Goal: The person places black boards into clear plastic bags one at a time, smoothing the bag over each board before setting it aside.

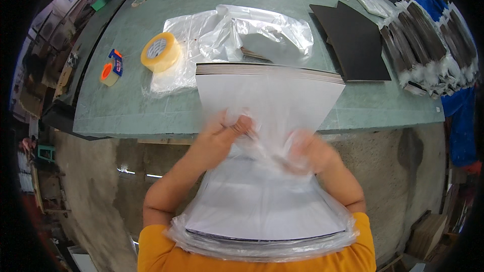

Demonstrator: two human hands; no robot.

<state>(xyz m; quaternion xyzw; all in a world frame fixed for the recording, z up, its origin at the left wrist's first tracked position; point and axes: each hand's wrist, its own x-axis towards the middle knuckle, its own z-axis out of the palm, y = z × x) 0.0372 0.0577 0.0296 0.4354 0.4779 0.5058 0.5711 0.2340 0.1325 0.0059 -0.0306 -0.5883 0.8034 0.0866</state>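
A stack of white-faced boards (269, 88) leans toward me at the table's near edge, its layered dark and pale edges uppermost. Clear plastic film covers its lower face. My left hand (224, 136) is closed on the clear plastic bag (259, 143), thumb pressed against the bunched film. My right hand (312, 151) is blurred by motion, its fingers curled in at the same film. Below both hands, a second white stack (267, 201) in clear plastic lies against my body. I cannot tell whether one bag spans both stacks.
Crumpled clear bags (242, 30) lie on the green table (131, 106). Left of them are a roll of clear tape (160, 53) and a small orange-and-blue tape dispenser (112, 68). Dark boards (355, 43) lie at the right, beside bundled dark packs in plastic (428, 43).
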